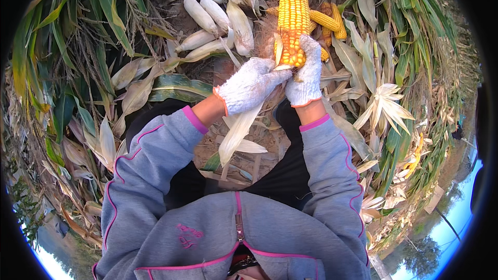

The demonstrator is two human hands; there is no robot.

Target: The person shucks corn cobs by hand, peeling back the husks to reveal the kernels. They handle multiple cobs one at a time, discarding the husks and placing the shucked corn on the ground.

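Note:
A large ear of yellow corn (294,7) points away from me, its kernels bare and its base between my gloved hands. My right hand (307,72) grips the base from the right, thumb against the kernels. My left hand (251,85) is closed on pale corn husk (240,134) that hangs down from below the ear's base. Both hands wear white knit gloves with orange cuffs. Several ears still in pale husks (240,27) lie on the ground beyond my left hand. Some bare yellow ears (327,20) lie behind and to the right of the held ear.
Cut corn stalks with green leaves (113,11) lie heaped on the left, and more stalks (412,19) on the right. An opened, empty husk (383,105) rests right of my right hand. Yellow corn (415,157) shows farther right. Loose husks lie between my legs.

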